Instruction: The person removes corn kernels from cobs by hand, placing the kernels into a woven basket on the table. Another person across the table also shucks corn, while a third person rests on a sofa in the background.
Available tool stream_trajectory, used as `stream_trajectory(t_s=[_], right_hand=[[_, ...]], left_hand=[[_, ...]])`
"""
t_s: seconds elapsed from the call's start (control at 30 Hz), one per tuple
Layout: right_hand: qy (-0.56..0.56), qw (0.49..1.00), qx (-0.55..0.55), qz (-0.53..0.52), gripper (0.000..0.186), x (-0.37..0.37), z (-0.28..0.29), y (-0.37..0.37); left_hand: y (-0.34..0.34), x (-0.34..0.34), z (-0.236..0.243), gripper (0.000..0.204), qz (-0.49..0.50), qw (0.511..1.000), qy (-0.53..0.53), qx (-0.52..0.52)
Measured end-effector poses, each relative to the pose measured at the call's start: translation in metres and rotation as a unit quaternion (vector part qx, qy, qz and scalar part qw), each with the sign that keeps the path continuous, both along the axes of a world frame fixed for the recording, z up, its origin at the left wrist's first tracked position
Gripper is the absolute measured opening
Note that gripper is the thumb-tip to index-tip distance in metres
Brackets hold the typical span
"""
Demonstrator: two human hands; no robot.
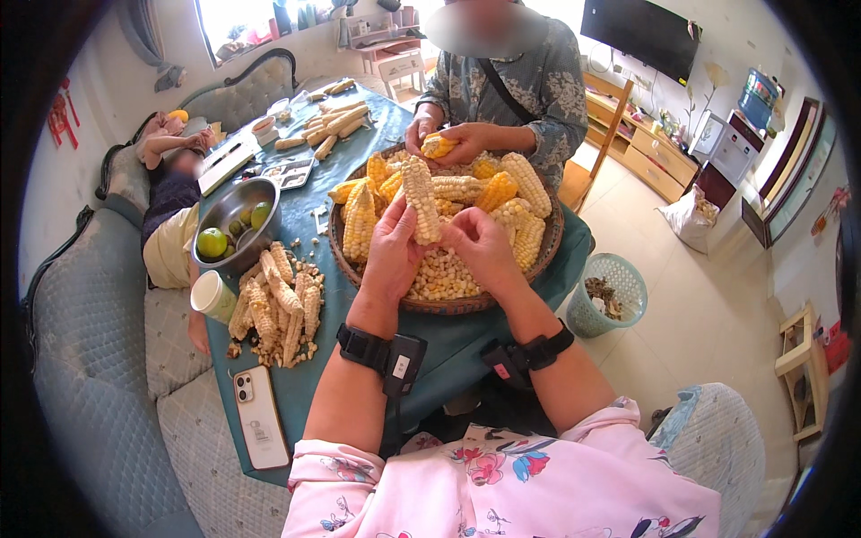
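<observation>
My left hand [392,242] is wrapped round the lower part of a pale ear of corn [419,193], held upright over a round woven basket [554,247]. Curled fingers of my right hand [484,248] press against the ear's lower right side; what lies under the fingertips is hidden. Loose kernels [439,276] fill the near part of the basket below my hands. Around them lie several whole ears, both yellow corn [360,222] and paler corn [527,184]. Across the basket, another person's hands [448,141] hold a yellow ear [438,145].
Left of the basket, bare cobs [280,305] are piled beside a cup [213,296], a phone [261,417] and a metal bowl [238,202] with green fruit. More cobs [336,121] lie farther back. A bin [607,296] stands right of the table. Someone reclines on the sofa [99,314].
</observation>
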State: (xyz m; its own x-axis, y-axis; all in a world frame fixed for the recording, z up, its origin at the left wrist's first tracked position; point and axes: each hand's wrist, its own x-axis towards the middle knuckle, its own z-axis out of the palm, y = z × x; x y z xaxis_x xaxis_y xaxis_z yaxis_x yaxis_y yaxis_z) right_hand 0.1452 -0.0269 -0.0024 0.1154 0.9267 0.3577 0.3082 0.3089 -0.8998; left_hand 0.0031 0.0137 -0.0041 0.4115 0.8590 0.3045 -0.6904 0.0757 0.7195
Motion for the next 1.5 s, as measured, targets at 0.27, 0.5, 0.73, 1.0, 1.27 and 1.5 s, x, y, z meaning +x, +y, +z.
stream_trajectory(t_s=[0.27, 0.5, 0.73, 1.0, 1.27, 1.5], right_hand=[[-0.105, 0.993, 0.044, 0.027, 0.028, -0.006, 0.003, -0.007], [-0.015, 0.996, 0.066, -0.051, 0.021, -0.006, 0.000, -0.004], [0.109, 0.993, 0.034, 0.004, 0.021, 0.000, -0.003, 0.000], [0.075, 0.996, 0.028, -0.027, 0.015, -0.001, 0.002, -0.003], [0.144, 0.989, 0.029, -0.011, 0.015, 0.001, -0.006, 0.002], [0.123, 0.992, 0.025, -0.018, 0.017, -0.002, 0.000, -0.003]], left_hand=[[-0.003, 0.002, 0.003, 0.033, 0.003, 0.999, 0.029, -0.016], [-0.003, 0.004, 0.003, 0.035, 0.021, 0.999, 0.039, -0.013], [-0.003, 0.002, -0.001, 0.040, 0.023, 0.989, 0.145, 0.031], [-0.006, 0.007, 0.002, 0.035, 0.011, 0.991, 0.132, 0.007], [-0.008, 0.007, 0.006, 0.034, -0.012, 0.994, 0.108, 0.009], [-0.005, 0.006, 0.001, 0.035, -0.008, 0.993, 0.115, 0.002]])
